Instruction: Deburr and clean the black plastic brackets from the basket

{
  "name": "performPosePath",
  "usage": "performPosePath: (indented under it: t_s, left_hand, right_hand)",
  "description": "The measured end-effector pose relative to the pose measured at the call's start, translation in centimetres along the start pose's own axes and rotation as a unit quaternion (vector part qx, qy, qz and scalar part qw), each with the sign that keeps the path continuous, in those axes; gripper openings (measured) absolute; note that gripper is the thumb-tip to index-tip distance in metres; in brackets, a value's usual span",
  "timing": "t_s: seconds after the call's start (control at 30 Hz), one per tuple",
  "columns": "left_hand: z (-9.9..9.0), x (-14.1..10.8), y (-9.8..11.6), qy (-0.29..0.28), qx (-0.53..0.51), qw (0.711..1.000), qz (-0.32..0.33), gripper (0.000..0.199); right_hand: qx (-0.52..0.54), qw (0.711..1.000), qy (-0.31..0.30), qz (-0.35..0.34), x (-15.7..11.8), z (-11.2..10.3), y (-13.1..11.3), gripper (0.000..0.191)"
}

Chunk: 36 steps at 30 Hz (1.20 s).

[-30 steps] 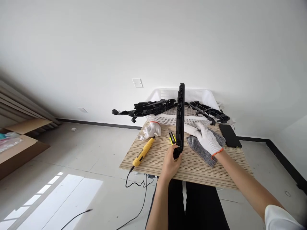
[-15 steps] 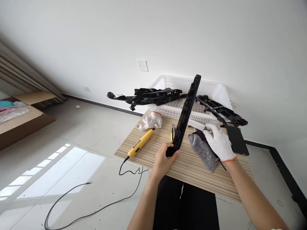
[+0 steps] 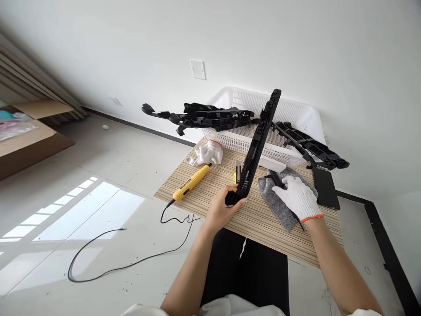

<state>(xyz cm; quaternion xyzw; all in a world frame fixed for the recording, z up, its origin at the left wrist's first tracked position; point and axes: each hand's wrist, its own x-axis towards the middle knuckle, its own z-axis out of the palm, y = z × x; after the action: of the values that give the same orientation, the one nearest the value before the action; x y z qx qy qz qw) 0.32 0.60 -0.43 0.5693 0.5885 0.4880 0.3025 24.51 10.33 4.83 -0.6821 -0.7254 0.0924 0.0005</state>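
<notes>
My bare left hand (image 3: 222, 208) grips the lower end of a long black plastic part (image 3: 255, 153), which slants up over the basket's edge. My right hand (image 3: 297, 197), in a white glove with an orange cuff, lies over a grey cloth (image 3: 276, 204) with its fingers at a dark, slim object (image 3: 275, 179); whether they grip it is hidden. A white block (image 3: 272, 165) lies just beyond the cloth. Beside the long part is a yellow and black cutter (image 3: 237, 172). A yellow corded tool (image 3: 191, 183) rests further left, near a loose white glove (image 3: 209, 153).
A white basket (image 3: 230, 143) at the back of the striped table (image 3: 263, 232) holds black plastic parts (image 3: 213, 117) that jut out on both sides. At right lies a black flat device (image 3: 325, 188). A cable (image 3: 131, 264) trails over the floor; a cardboard box (image 3: 33, 147) stands far left.
My right hand has moved off the white block and down to the dark object on the cloth. The view has shifted slightly; my left hand keeps its hold on the long part.
</notes>
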Motion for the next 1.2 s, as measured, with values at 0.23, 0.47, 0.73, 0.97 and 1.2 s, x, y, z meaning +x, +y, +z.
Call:
performPosePath:
  t_s: [0.23, 0.47, 0.73, 0.97, 1.2]
  left_hand:
    - [0.1, -0.1, -0.2, -0.013, -0.029, 0.999, -0.023, 0.035]
    - [-0.1, -0.1, 0.0, -0.01, -0.005, 1.0, -0.005, 0.031]
    - [-0.1, 0.1, -0.1, 0.0, 0.008, 0.999, 0.038, 0.026]
    - [-0.2, 0.0, -0.2, 0.001, 0.019, 0.999, 0.028, 0.027]
    - [-0.1, 0.2, 0.0, 0.01, 0.014, 1.0, 0.023, 0.026]
  right_hand:
    - [0.025, 0.998, -0.04, 0.03, 0.4, -0.1, 0.2, 0.05]
    - [0.052, 0.998, -0.026, 0.014, -0.4, -0.5, -0.5, 0.046]
    - [0.177, 0.984, -0.008, -0.025, -1.4, -0.6, -0.8, 0.036]
    - [0.235, 0.971, 0.017, -0.034, -1.2, -1.3, -0.5, 0.026]
    - [0.228, 0.956, 0.153, -0.105, -1.0, -0.9, 0.6, 0.038]
